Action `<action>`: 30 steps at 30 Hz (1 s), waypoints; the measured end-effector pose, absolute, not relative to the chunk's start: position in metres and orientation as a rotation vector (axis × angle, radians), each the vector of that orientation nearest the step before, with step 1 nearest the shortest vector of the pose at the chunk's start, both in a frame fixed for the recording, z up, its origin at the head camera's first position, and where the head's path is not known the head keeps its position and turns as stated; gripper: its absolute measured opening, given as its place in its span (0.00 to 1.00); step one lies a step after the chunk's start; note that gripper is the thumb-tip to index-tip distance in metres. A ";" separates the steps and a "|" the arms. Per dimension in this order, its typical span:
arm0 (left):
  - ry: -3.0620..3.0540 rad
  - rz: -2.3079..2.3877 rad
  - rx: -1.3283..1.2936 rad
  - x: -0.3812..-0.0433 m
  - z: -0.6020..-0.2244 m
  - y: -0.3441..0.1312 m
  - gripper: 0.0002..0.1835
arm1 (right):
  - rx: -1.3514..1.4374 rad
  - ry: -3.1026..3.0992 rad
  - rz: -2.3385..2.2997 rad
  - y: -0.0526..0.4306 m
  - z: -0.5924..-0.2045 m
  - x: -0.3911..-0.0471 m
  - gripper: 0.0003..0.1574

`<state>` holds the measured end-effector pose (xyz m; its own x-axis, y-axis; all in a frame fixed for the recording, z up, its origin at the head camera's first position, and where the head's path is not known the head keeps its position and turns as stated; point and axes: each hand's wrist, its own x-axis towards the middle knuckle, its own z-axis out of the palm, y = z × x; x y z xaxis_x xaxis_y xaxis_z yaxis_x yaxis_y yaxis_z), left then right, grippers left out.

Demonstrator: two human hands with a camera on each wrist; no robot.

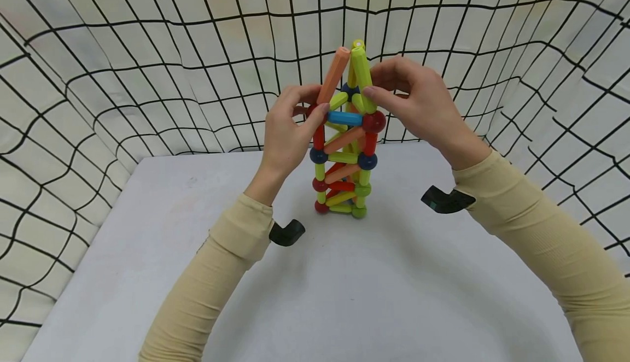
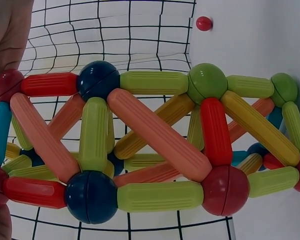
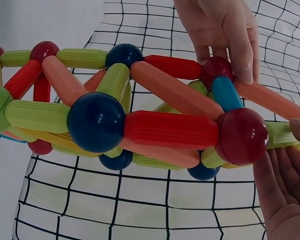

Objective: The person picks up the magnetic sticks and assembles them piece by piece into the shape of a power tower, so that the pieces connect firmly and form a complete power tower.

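Observation:
A tower of coloured rods and balls (image 1: 343, 157) stands upright on the table. My left hand (image 1: 290, 127) grips the red ball at its upper left corner, thumb in front. From that corner an orange rod (image 1: 334, 75) slants up toward the middle. With thumb and fingers, my right hand (image 1: 418, 99) pinches a yellow-green rod (image 1: 361, 72) whose lower end meets the red ball (image 1: 373, 122) at the upper right. A blue rod (image 1: 344, 118) joins the two corners. Behind, a yellow rod (image 1: 351, 72) rises from a dark blue ball (image 1: 350, 89), topped by a yellow ball (image 1: 357, 44).
Black wire grid walls (image 1: 221, 66) close in the white table (image 1: 315, 285) at the back and sides. A loose red ball (image 2: 204, 23) lies on the table in the left wrist view. Dark camera mounts (image 1: 287, 233) stick out from both wrists.

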<state>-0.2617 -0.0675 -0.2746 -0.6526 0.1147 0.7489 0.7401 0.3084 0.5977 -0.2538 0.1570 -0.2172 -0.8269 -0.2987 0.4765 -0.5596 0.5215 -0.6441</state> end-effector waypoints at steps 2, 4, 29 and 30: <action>-1.980 -1.379 -0.758 -0.261 -0.275 -0.069 0.17 | 0.699 -2.465 1.228 0.162 -0.219 -0.254 0.22; -1.977 -1.394 -0.760 -0.261 -0.277 -0.071 0.18 | 0.652 -2.475 1.264 0.171 -0.224 -0.254 0.23; -2.052 -1.645 -0.755 -0.262 -0.289 -0.086 0.17 | -0.201 -2.956 1.132 0.383 -0.425 -0.297 0.45; -2.051 -1.647 -0.753 -0.262 -0.289 -0.086 0.16 | -0.175 -2.974 1.106 0.384 -0.429 -0.297 0.44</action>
<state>-0.2618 -0.0858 -0.2890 -0.7736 0.1581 0.6136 0.6333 0.1596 0.7573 -0.2972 0.3835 -0.4290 -0.9933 0.0909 -0.0719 0.1158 0.7518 -0.6492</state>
